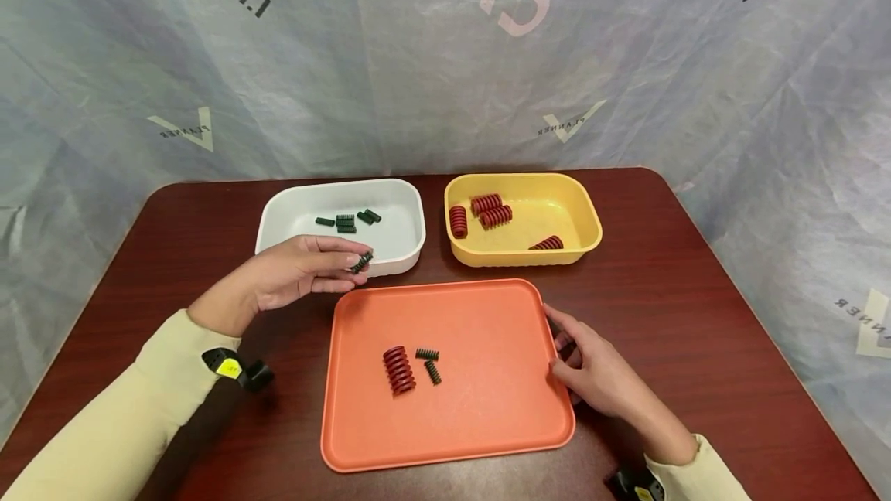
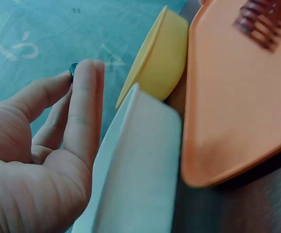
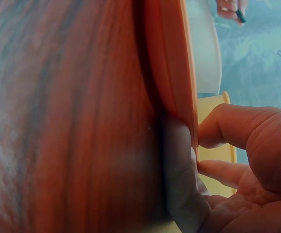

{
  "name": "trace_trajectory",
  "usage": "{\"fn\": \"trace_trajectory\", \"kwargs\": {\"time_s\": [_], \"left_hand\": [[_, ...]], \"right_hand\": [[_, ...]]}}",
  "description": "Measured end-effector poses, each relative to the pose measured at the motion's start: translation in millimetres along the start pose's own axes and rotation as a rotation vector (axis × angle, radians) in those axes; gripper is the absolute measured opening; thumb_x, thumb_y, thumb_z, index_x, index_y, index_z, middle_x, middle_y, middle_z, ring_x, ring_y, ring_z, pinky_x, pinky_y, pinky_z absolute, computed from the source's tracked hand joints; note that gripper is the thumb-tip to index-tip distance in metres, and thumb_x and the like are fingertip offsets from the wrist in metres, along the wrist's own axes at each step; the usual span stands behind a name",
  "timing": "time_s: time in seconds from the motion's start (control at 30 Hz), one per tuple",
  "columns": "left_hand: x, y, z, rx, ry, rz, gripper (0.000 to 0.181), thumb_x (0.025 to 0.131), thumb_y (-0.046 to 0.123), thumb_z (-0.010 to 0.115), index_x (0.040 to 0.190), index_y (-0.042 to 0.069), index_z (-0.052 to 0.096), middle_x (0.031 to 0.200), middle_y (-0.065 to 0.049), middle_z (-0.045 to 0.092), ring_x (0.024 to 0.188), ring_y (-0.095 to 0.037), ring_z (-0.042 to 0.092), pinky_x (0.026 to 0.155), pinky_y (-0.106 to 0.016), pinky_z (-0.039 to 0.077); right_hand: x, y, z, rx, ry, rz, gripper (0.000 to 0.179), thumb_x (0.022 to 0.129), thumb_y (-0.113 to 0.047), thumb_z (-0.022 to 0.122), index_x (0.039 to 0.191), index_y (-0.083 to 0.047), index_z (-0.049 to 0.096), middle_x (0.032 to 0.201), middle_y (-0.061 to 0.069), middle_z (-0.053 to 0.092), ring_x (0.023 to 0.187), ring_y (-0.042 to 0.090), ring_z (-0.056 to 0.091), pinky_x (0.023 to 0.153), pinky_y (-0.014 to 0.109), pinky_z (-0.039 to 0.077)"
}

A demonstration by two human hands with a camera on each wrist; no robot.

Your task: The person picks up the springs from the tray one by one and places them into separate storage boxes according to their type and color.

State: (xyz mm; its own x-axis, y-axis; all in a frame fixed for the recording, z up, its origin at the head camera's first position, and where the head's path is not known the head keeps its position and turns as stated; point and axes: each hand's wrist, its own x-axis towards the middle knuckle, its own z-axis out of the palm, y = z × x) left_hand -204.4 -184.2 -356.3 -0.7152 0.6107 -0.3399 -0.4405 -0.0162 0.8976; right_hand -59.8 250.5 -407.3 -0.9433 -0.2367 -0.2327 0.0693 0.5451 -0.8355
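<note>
Over the near edge of the white bin (image 1: 278, 209), my left hand (image 1: 299, 273) pinches a small dark green spring (image 1: 363, 261) between thumb and fingertips. In the left wrist view only the end of that spring (image 2: 73, 72) shows between the fingers. My right hand (image 1: 595, 369) holds the right rim of the orange tray (image 1: 487, 346), thumb on the rim and fingers curled at its side, as the right wrist view shows. On the tray lie one large red spring (image 1: 398, 370) and two small dark green springs (image 1: 428, 354), close together left of the middle.
Several small green springs (image 1: 346, 224) lie inside the white bin. To its right stands a yellow bin (image 1: 592, 234) with several large red springs (image 1: 496, 216). Both bins sit behind the tray on the dark red wooden table (image 1: 668, 315). A grey printed sheet (image 1: 418, 83) hangs behind.
</note>
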Motion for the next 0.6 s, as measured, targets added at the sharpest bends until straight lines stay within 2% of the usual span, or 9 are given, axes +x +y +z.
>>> {"fn": "trace_trajectory", "kwargs": {"time_s": [0.17,0.47,0.6], "left_hand": [[0.6,7.7,-12.8,-0.050,0.056,0.017,0.026,0.104,-0.002,0.057,0.121,0.008,0.074,0.119,-0.013,0.068,0.106,-0.025,0.073,0.097,-0.037,0.057],[5.3,17.1,-26.1,-0.055,0.114,0.035,0.029,0.105,-0.003,0.054,0.128,0.004,0.070,0.116,-0.012,0.069,0.106,-0.024,0.073,0.096,-0.035,0.057],[9.5,22.1,-28.9,-0.039,0.133,0.013,0.038,0.106,-0.002,0.054,0.143,-0.005,0.055,0.118,-0.011,0.067,0.106,-0.023,0.072,0.098,-0.036,0.056]], "right_hand": [[1.1,0,0,0.008,-0.021,0.005,0.078,0.093,0.004,0.066,0.161,-0.011,0.033,0.105,0.015,0.055,0.067,0.020,0.064,0.044,0.035,0.058],[1.7,-2,1,-0.021,-0.016,0.019,0.077,0.093,0.005,0.064,0.161,-0.014,0.034,0.105,0.016,0.053,0.067,0.019,0.065,0.045,0.036,0.058],[0.3,-2,0,-0.006,-0.018,0.033,0.077,0.092,0.005,0.065,0.161,-0.015,0.035,0.105,0.016,0.052,0.067,0.020,0.065,0.044,0.037,0.058]]}}
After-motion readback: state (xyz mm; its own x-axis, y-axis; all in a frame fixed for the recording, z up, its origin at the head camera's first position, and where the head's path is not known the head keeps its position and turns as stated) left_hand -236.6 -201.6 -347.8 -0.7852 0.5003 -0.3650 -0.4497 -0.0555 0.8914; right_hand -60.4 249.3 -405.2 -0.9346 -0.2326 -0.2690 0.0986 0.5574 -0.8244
